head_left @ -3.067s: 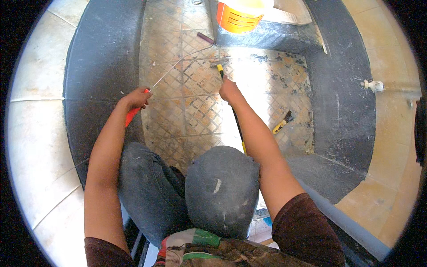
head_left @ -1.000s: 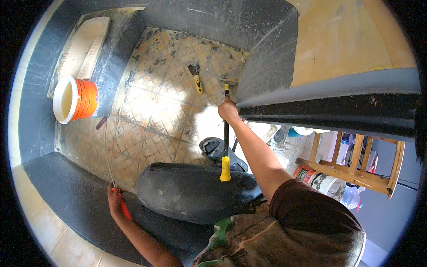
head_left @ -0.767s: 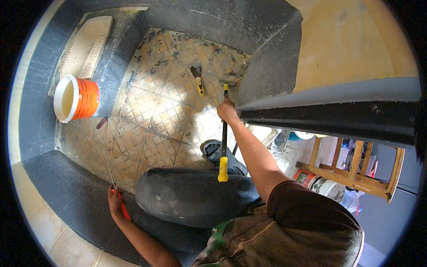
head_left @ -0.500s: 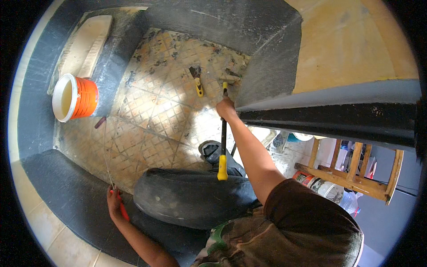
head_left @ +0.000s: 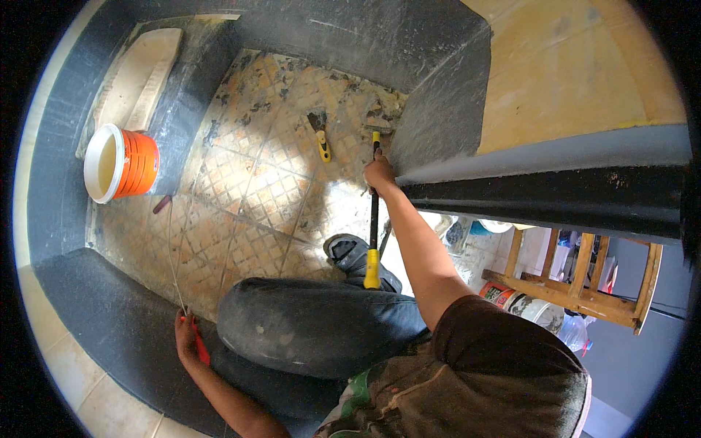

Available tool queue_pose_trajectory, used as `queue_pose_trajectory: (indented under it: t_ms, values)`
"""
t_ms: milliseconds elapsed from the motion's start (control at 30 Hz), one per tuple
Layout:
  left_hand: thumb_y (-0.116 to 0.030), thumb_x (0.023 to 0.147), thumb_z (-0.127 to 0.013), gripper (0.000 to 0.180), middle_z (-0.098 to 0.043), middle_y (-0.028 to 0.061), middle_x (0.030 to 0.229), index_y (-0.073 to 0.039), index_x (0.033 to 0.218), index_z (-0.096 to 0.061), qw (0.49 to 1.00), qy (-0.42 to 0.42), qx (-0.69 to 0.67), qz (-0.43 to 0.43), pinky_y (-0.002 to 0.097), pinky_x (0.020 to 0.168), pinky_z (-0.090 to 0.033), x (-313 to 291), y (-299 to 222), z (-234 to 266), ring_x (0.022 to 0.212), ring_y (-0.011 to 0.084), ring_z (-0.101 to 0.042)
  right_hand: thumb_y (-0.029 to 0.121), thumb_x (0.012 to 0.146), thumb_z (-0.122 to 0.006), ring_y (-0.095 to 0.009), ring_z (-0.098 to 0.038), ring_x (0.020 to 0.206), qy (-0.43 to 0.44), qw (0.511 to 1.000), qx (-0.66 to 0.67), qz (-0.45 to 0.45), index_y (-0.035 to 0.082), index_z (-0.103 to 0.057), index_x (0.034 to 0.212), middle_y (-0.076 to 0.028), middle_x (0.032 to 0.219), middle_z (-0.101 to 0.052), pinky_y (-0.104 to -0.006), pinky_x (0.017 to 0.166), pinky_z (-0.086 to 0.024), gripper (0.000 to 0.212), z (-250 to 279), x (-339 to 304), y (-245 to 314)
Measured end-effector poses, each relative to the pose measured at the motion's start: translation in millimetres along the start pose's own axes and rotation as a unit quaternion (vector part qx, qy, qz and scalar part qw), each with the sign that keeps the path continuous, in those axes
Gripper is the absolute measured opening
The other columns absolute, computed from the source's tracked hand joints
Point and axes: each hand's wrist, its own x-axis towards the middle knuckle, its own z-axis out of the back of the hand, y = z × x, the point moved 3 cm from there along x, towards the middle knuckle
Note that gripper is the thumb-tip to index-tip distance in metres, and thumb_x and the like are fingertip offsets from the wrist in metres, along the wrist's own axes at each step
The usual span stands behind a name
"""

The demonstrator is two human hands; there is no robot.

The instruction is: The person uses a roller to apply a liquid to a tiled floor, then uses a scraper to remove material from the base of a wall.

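Note:
My right hand (head_left: 379, 173) is closed around a black pole with yellow ends (head_left: 374, 219), above the floor near the dark wall corner. Its yellow grip hangs over my leg; whatever is at its far tip is too unclear to name. Down at the lower left, my left hand (head_left: 188, 337) grips the red handle of what looks like a small paint roller (head_left: 162, 204). A long thin wire runs from that hand to its dark reddish end, which lies near the bucket. A yellow-handled scraper (head_left: 322, 143) with a dark blade lies on the tiled floor (head_left: 274, 182).
An orange bucket with a white rim (head_left: 135, 164) stands at the left, beside a pale elongated board (head_left: 139, 80). Dark grey walls (head_left: 350, 36) enclose the floor. My bent knee (head_left: 292, 321) fills the lower middle. A wooden frame (head_left: 577, 285) and containers stand beyond the ledge at right.
My right hand and the pole have shifted slightly to the right, and the pole's near end has come up a little. My left hand keeps its hold nearly in place.

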Motion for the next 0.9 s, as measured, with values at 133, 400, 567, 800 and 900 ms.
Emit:
queue_pose_trajectory:
  t_ms: [133,400,567,800,900]
  values:
    - [-0.035,0.098,-0.062,0.057,-0.063,0.0065,0.09,-0.01,0.146,-0.044,1.0,0.014,-0.003,0.003,0.0333,0.056,-0.045,14,-6,-34,0.066,0.0168,-0.057,0.021,0.085,-0.059,-0.031,-0.071,0.09,0.07,0.991,0.085,-0.08,0.003,-0.073,0.089,-0.018,0.088,-0.073,-0.0435,0.075,-0.054,0.023,-5,68,-32]
    - [-0.037,0.099,-0.06,0.055,-0.064,0.0074,0.089,-0.01,0.145,-0.046,0.999,-0.018,-0.038,0.005,0.0349,0.054,-0.046,16,25,7,0.064,0.0185,-0.057,0.013,0.086,-0.06,-0.031,-0.071,0.086,0.083,0.989,-0.113,0.056,-0.009,-0.058,0.124,-0.02,0.094,-0.072,-0.0461,0.074,-0.055,0.045,16,-2,18]
    - [-0.038,0.099,-0.059,0.051,-0.063,0.0073,0.087,-0.011,0.14,-0.049,0.999,-0.037,0.007,0.028,0.0348,0.053,-0.045,-22,2,18,0.062,0.0184,-0.056,0.016,0.09,-0.061,-0.033,-0.07,0.085,0.125,0.976,-0.147,0.104,0.001,-0.043,0.142,-0.019,0.101,-0.07,-0.049,0.075,-0.056,0.057,-34,2,13]
    - [-0.038,0.099,-0.06,0.048,-0.061,0.0054,0.084,-0.012,0.137,-0.05,0.999,-0.01,0.022,0.034,0.032,0.051,-0.044,-5,-1,0,0.06,0.0161,-0.055,0.016,0.094,-0.057,-0.032,-0.068,0.076,0.089,0.958,-0.233,0.14,0.003,-0.027,0.152,-0.02,0.094,-0.068,-0.0418,0.06,-0.056,0.066,-74,54,-7]
    - [-0.037,0.098,-0.061,0.045,-0.06,0.0036,0.082,-0.012,0.136,-0.052,0.998,-0.032,-0.031,0.048,0.0309,0.052,-0.044,-20,-12,-17,0.059,0.015,-0.054,0.012,0.096,-0.053,-0.032,-0.068,0.077,0.141,0.988,-0.056,0.0,0.005,-0.011,0.158,-0.021,0.097,-0.068,-0.0426,0.059,-0.055,0.076,-31,41,14]
